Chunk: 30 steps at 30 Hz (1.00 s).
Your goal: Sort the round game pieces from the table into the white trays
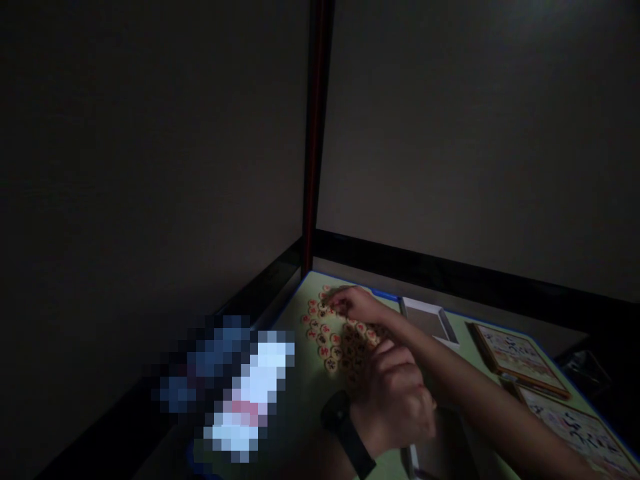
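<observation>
Round wooden Chinese chess pieces (325, 351), marked with red or black characters, lie in a spread on the light green tabletop (300, 400). My right hand (356, 304) reaches over the far part of the spread. Its fingers are bent down among the pieces; what lies between the fingertips is too small to make out. Nearer to me, my left hand (400, 393), with a dark watch (345, 427) on its wrist, is curled closed beside the near pieces. The back of this hand hides its fingertips and some pieces.
A shallow white-edged tray (429, 319) stands at the table's far edge. Another pale-edged tray (413, 463) shows partly beneath my arms. To the right lie two flat boxes with printed lids, one farther (520, 353) and one nearer (575, 427). A blurred-out bright patch covers the left side.
</observation>
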Motion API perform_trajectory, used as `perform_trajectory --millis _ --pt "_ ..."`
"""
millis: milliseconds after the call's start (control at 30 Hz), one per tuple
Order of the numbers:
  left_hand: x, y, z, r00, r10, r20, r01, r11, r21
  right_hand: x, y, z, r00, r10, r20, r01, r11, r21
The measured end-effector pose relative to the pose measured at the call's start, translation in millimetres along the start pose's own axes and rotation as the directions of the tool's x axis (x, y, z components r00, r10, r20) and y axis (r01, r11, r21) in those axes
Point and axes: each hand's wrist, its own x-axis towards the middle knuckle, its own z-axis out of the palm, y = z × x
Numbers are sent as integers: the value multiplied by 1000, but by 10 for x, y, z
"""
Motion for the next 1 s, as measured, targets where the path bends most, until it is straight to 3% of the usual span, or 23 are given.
perform_trajectory --millis 167,267,400,700,833,1000 --pt "-5 62 9 982 162 -96 -164 986 -12 110 -105 166 989 -140 37 143 988 -63" --pt "9 71 -14 989 133 -57 -132 991 26 143 -88 177 987 -155 40 158 982 -100" --pt "4 76 -33 979 199 37 -201 977 73 158 -71 159 985 -165 53 171 977 -130" --pt "6 54 7 972 220 -88 -210 972 103 153 -102 231 983 -159 88 171 973 -153" --pt "35 64 -20 965 236 -111 -223 968 118 51 -194 160 988 -149 49 155 976 -150" --pt "35 65 -38 975 218 -45 -208 966 153 -163 -409 82 975 -204 89 213 972 -99"
